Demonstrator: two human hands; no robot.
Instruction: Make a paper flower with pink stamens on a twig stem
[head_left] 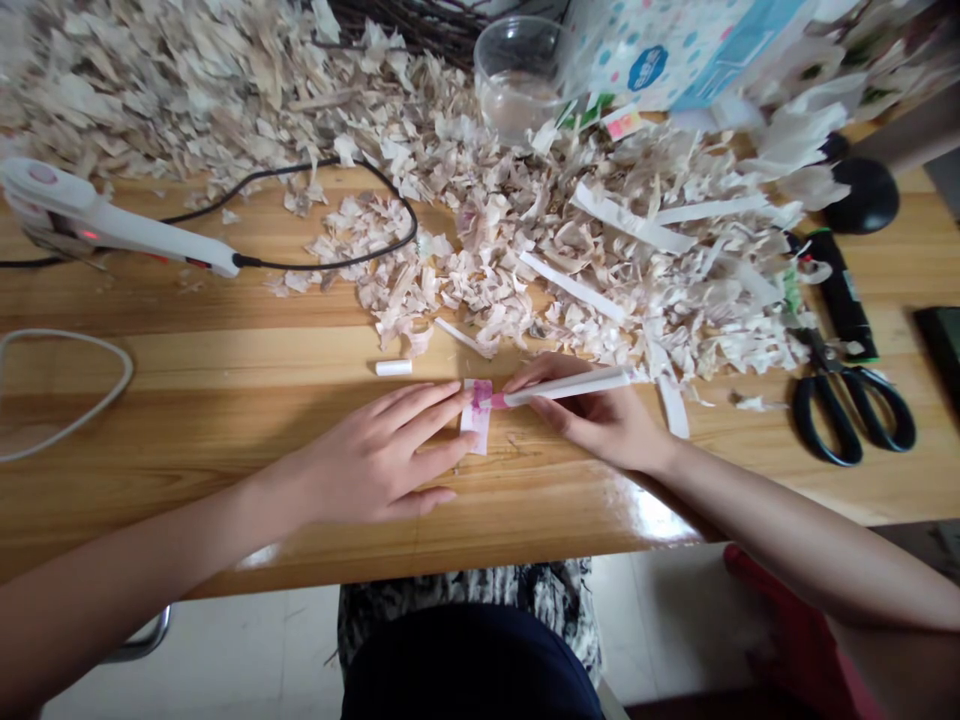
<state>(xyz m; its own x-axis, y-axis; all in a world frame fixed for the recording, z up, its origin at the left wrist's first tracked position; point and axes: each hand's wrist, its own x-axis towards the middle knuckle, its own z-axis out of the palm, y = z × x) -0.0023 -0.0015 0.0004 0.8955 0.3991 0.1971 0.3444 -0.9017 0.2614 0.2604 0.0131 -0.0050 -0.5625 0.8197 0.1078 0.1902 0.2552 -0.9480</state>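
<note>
A slim white paper tube [566, 388] with a pink tip is being gripped between the fingers [551, 375] of the right hand [600, 425], its tip touching a pink-stained white paper strip [475, 416] on the glossy wooden worktop [225, 470]. The left hand [379, 455] is pressing the strip flat, fingers spread open, while a heap of pale shredded flakes [600, 270] and black-handled scissors [844, 415] are lying farther off.

Pink-blotched white paper strip [475, 415] under the left fingertips [454, 400]; white paper tube [570, 387] with a magenta-pink end, pinched in the right fingers [540, 372]; honey-toned, streak-grained wooden tabletop [225, 480] beneath both; black-handled scissors [799, 415] beyond the right fingers.
</note>
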